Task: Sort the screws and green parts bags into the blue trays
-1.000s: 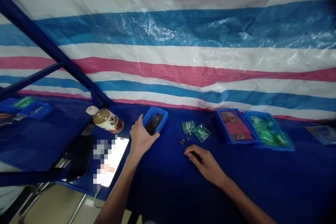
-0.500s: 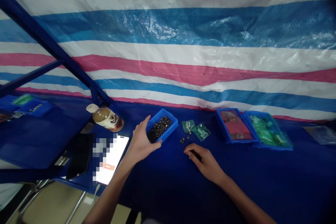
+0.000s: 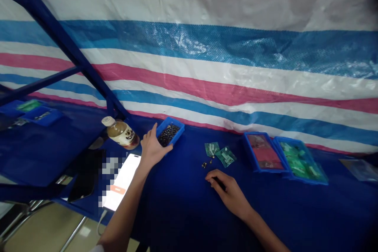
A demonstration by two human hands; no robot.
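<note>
My left hand (image 3: 152, 147) grips a small blue plastic bin (image 3: 180, 130) from its near left side, fingers along one edge and thumb at the near corner. Inside the bin lies a heap of small dark and brassy metal parts (image 3: 169, 134). On the blue tabletop rests my right hand (image 3: 226, 189), its fingers curled with thumb and forefinger close together; whatever might be between the tips is hidden. Just beyond it are a few loose small metal pieces (image 3: 204, 164). Two small green packets (image 3: 226, 156) lie behind those pieces.
To the right stand a blue bin with pink-red contents (image 3: 264, 151) and another with green packets (image 3: 299, 161). A drink bottle (image 3: 122, 134), a lit phone (image 3: 125, 181) and a dark flat object (image 3: 84, 177) are at left. A blue metal frame (image 3: 62, 33) and striped sheet (image 3: 206, 4) rise behind.
My left hand has slid the blue bin away, back and to the left, towards the sheet. My right hand stays by the loose metal pieces. The camera view has tilted slightly.
</note>
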